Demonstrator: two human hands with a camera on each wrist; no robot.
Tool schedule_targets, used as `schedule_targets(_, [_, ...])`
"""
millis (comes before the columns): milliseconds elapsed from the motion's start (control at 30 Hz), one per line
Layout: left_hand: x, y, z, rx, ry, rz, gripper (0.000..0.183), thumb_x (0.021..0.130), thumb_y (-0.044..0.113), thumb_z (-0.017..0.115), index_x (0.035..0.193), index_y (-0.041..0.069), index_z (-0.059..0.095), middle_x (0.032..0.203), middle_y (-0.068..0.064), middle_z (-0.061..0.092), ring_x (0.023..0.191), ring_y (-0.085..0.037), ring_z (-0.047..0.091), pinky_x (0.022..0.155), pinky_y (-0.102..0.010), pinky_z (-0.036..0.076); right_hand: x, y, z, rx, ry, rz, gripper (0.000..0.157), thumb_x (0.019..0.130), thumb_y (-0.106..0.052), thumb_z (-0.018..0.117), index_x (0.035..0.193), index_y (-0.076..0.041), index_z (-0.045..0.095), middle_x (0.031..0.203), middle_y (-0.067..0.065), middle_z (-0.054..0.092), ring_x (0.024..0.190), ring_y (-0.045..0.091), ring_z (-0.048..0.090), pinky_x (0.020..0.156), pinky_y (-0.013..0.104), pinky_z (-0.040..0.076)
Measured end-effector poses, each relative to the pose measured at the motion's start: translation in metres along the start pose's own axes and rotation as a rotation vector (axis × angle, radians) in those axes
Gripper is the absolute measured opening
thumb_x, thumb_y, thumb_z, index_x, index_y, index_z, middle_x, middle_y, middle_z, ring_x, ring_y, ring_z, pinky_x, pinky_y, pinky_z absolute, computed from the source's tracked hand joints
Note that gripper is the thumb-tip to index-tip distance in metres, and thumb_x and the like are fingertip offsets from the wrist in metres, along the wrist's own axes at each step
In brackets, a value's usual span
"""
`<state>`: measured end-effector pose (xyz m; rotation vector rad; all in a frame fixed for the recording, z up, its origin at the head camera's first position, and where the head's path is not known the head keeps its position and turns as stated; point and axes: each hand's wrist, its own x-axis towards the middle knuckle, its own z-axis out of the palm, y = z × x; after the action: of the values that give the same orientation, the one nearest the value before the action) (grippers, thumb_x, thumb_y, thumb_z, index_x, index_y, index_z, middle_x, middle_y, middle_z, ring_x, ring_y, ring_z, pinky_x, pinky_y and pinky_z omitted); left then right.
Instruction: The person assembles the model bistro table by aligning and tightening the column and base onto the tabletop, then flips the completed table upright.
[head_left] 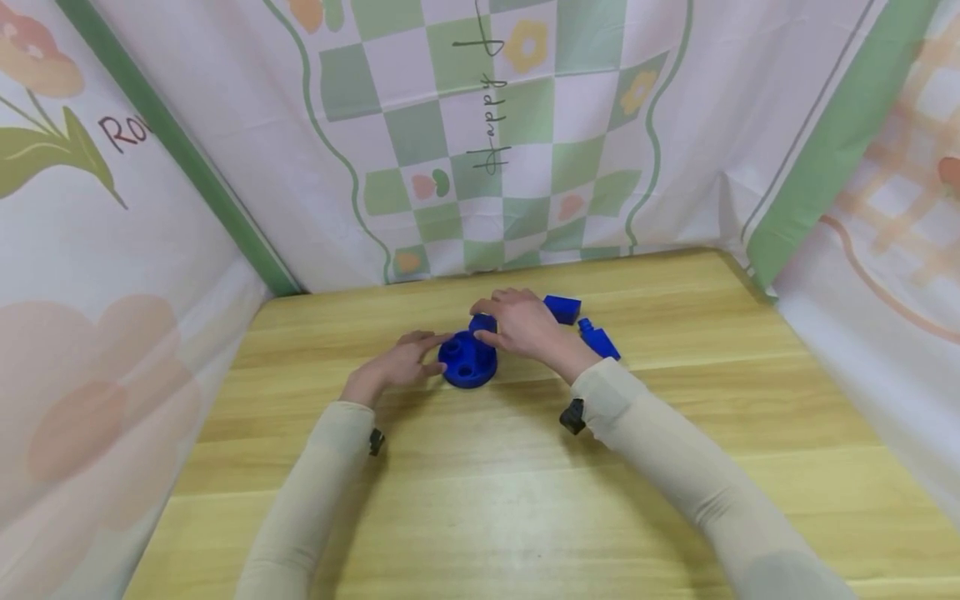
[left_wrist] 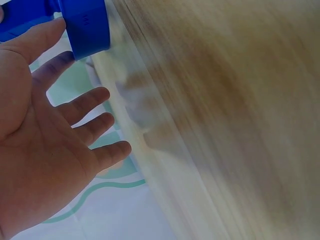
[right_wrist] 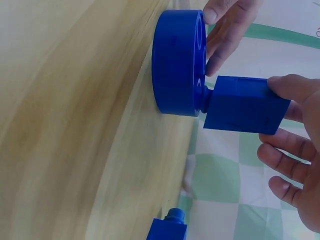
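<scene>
A round blue base (head_left: 483, 368) with holes in its top lies flat on the table. My left hand (head_left: 397, 365) is at its left side, thumb and index finger touching the rim; the other fingers (left_wrist: 102, 155) stretch out straight, away from the base. My right hand (head_left: 525, 323) pinches a blue block (right_wrist: 242, 105) between thumb and fingers at its upper end. The block stands upright over the far right part of the base, its narrow knobbed end right at a hole. In the head view the right hand partly covers this block.
Two more blue pieces lie on the wooden table (head_left: 480, 500) right of the hands: a block (head_left: 562, 308) farther back and a block with a knobbed end (head_left: 600, 340) nearer the right forearm. Patterned curtains (head_left: 495, 208) hang around the table's back and sides.
</scene>
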<state>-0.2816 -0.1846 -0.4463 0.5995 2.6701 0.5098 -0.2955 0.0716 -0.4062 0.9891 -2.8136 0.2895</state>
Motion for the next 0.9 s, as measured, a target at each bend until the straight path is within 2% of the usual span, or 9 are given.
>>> schedule_targets(167, [0.000, 0.000, 0.001, -0.006, -0.005, -0.015, 0.063, 0.102, 0.042, 0.053, 0.158, 0.029, 0.029, 0.165, -0.019, 0.021, 0.152, -0.040, 0.019, 0.118, -0.065, 0.024, 0.001, 0.001, -0.003, -0.034, -0.053, -0.023, 0.047, 0.090, -0.041, 0.070, 0.133, -0.023, 0.064, 0.116, 0.006, 0.067, 0.110, 0.028, 0.062, 0.098, 0.051, 0.050])
schedule_targets(300, [-0.001, 0.001, 0.002, -0.014, -0.012, -0.029, 0.062, 0.102, 0.042, 0.053, 0.158, 0.030, 0.028, 0.165, -0.018, 0.020, 0.153, -0.039, 0.019, 0.118, -0.064, 0.025, 0.001, 0.001, -0.005, -0.015, -0.085, -0.030, 0.048, 0.089, -0.035, 0.071, 0.134, -0.021, 0.064, 0.118, 0.007, 0.068, 0.111, 0.029, 0.062, 0.099, 0.051, 0.049])
schedule_targets(467, [-0.002, 0.001, 0.003, -0.002, -0.006, -0.022, 0.062, 0.102, 0.042, 0.053, 0.158, 0.030, 0.028, 0.165, -0.018, 0.021, 0.152, -0.039, 0.020, 0.119, -0.062, 0.026, 0.003, 0.000, -0.002, 0.077, -0.052, 0.039, 0.042, 0.090, -0.040, 0.073, 0.121, -0.013, 0.067, 0.105, 0.007, 0.071, 0.099, 0.025, 0.065, 0.093, 0.044, 0.052])
schedule_targets(600, [-0.002, 0.001, 0.003, -0.002, -0.009, -0.019, 0.062, 0.102, 0.042, 0.052, 0.158, 0.030, 0.028, 0.165, -0.018, 0.021, 0.152, -0.039, 0.020, 0.119, -0.062, 0.026, 0.006, -0.002, 0.003, 0.141, -0.039, 0.096, 0.041, 0.089, -0.041, 0.074, 0.115, -0.011, 0.064, 0.108, 0.007, 0.070, 0.101, 0.025, 0.065, 0.089, 0.041, 0.054])
schedule_targets(767, [-0.002, 0.002, 0.000, -0.006, -0.009, -0.021, 0.062, 0.102, 0.041, 0.053, 0.158, 0.030, 0.028, 0.165, -0.018, 0.020, 0.153, -0.039, 0.019, 0.119, -0.063, 0.025, 0.009, -0.004, 0.007, 0.204, -0.034, 0.097, 0.047, 0.090, -0.034, 0.074, 0.128, -0.013, 0.057, 0.117, 0.010, 0.069, 0.106, 0.027, 0.067, 0.090, 0.044, 0.056])
schedule_targets(900, [-0.001, 0.003, -0.001, 0.000, -0.016, -0.023, 0.062, 0.102, 0.042, 0.053, 0.158, 0.030, 0.027, 0.166, -0.018, 0.019, 0.153, -0.039, 0.019, 0.119, -0.064, 0.025, 0.010, -0.003, 0.009, 0.095, -0.035, 0.082, 0.052, 0.094, -0.041, 0.068, 0.139, -0.019, 0.053, 0.126, 0.010, 0.066, 0.112, 0.030, 0.065, 0.099, 0.050, 0.052])
